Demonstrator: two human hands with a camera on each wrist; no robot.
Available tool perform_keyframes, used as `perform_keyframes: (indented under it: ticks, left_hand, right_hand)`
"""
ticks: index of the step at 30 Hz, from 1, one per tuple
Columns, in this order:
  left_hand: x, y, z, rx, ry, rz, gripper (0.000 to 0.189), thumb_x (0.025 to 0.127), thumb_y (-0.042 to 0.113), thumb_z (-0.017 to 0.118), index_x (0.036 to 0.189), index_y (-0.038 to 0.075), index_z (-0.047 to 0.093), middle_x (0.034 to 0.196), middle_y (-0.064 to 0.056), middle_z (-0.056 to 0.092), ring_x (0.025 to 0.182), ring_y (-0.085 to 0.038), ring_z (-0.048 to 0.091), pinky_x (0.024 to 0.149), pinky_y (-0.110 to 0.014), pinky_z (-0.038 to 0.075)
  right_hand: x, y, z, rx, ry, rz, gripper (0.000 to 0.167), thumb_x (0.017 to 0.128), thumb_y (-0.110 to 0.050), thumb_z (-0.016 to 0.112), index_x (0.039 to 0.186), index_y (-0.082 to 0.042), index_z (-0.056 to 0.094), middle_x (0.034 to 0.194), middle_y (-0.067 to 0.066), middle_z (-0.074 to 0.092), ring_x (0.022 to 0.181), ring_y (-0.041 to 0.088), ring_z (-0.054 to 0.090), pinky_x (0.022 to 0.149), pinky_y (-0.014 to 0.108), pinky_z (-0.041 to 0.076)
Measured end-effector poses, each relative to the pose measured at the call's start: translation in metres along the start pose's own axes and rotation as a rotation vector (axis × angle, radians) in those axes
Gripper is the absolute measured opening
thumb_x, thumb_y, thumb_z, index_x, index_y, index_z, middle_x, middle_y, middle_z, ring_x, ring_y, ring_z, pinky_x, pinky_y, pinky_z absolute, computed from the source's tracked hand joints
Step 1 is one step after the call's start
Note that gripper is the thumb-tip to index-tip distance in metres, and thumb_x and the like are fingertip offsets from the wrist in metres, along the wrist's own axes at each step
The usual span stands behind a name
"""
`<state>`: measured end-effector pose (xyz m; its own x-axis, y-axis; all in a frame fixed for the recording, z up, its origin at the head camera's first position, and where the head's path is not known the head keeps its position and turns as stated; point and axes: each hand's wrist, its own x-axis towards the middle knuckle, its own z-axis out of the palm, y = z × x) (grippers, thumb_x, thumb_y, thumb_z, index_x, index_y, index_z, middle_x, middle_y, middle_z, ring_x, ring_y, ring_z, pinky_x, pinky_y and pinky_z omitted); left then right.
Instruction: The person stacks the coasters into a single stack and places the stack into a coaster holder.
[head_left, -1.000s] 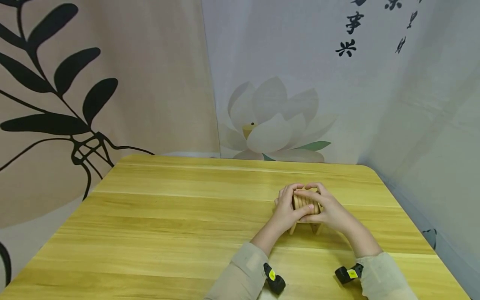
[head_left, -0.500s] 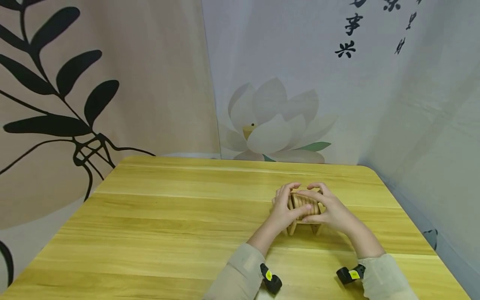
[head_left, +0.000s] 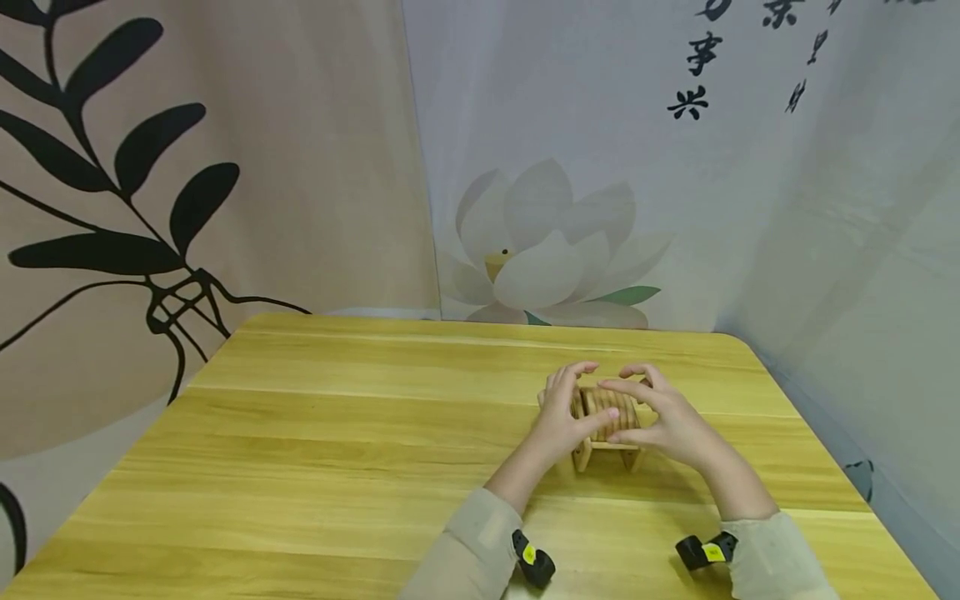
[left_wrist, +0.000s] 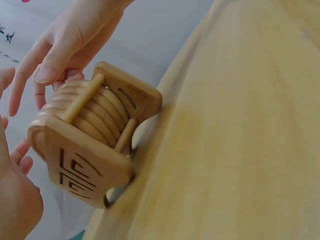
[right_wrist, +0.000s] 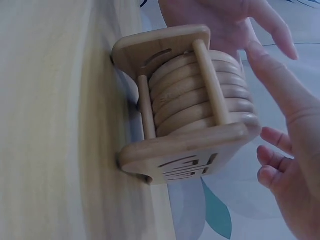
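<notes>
A stack of round wooden coasters (head_left: pixel 613 404) stands on edge in a wooden holder (left_wrist: pixel 107 150). The holder has two end panels with cut-out slots, joined by round rods. In the left wrist view the coasters (left_wrist: pixel 95 112) lean together between the panels. My left hand (head_left: pixel 564 418) is at the holder's left side, thumb across its front and fingers spread behind. On the other side is my right hand (head_left: pixel 666 418), fingers loosely bent and apart above the coasters. In the right wrist view, space shows between the right hand (right_wrist: pixel 300 145) and the coasters (right_wrist: pixel 185 92).
The holder stands on a yellow wood-grain table (head_left: pixel 337 450), toward its right half. Behind the table hangs a pale curtain (head_left: pixel 540 100) with a printed lotus and characters. Black wrist cameras (head_left: pixel 534 560) sit at both beige sleeves (head_left: pixel 468 546).
Both hands have drawn slightly apart, the left one to the left and the right one to the right, showing more of the coasters. The holder has stayed in about the same place.
</notes>
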<state>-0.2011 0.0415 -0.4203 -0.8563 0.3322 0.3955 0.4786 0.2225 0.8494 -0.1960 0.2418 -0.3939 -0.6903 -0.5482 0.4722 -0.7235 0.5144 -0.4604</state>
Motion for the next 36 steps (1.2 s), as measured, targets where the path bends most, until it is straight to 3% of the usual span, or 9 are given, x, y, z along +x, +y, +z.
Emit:
perform_keyframes:
  ticks: [7,12,19,28,31,36]
  left_hand:
    - [0.0,0.012,-0.007,0.038,-0.003,0.035,0.063,0.088,0.037,0.067,0.142,0.023,0.037,0.141,0.003,0.037,0.129,-0.022,0.031,0.101,-0.053,0.018]
    - [-0.005,0.017,-0.017,0.106,-0.012,0.055,0.064,0.088,0.04,0.067,0.142,0.027,0.036,0.139,0.004,0.039,0.13,-0.017,0.028,0.101,-0.055,0.018]
    - [-0.014,0.018,-0.037,0.159,-0.013,0.047,0.063,0.087,0.039,0.069,0.141,0.03,0.038,0.139,0.004,0.04,0.132,-0.018,0.027,0.103,-0.055,0.014]
    - [-0.027,0.013,-0.061,0.223,-0.015,0.035,0.063,0.086,0.037,0.07,0.141,0.029,0.04,0.139,0.004,0.039,0.13,-0.02,0.029,0.1,-0.051,0.018]
    - [-0.031,0.011,-0.069,0.248,-0.014,0.041,0.064,0.086,0.038,0.07,0.141,0.027,0.04,0.139,0.004,0.04,0.129,-0.019,0.03,0.099,-0.05,0.018]
    - [-0.036,0.009,-0.08,0.277,-0.018,0.054,0.064,0.087,0.038,0.069,0.141,0.023,0.04,0.14,0.002,0.04,0.13,-0.018,0.03,0.099,-0.049,0.019]
  right_hand:
    - [0.0,-0.007,-0.007,-0.017,-0.002,0.053,0.063,0.075,-0.018,0.083,0.133,-0.019,0.058,0.126,0.006,0.042,0.107,0.022,0.043,0.08,0.054,0.044]
    - [0.0,-0.012,-0.011,-0.054,0.061,0.06,0.056,0.078,-0.013,0.08,0.13,-0.019,0.06,0.124,0.002,0.044,0.105,0.021,0.045,0.079,0.048,0.044]
    - [-0.001,-0.007,-0.014,-0.084,0.112,0.042,0.054,0.078,-0.007,0.079,0.129,-0.018,0.062,0.12,0.0,0.046,0.093,0.012,0.045,0.072,0.032,0.043]
    - [-0.006,0.0,-0.019,-0.114,0.141,0.093,0.052,0.081,-0.005,0.076,0.13,-0.015,0.06,0.123,0.003,0.047,0.096,0.013,0.046,0.077,0.029,0.042]
    - [-0.007,0.003,-0.02,-0.113,0.14,0.119,0.052,0.082,-0.005,0.074,0.131,-0.013,0.059,0.126,0.005,0.046,0.102,0.017,0.047,0.081,0.033,0.043]
    - [-0.01,0.008,-0.021,-0.088,0.143,0.149,0.05,0.084,-0.005,0.073,0.132,-0.011,0.058,0.128,0.012,0.046,0.113,0.031,0.047,0.086,0.053,0.042]
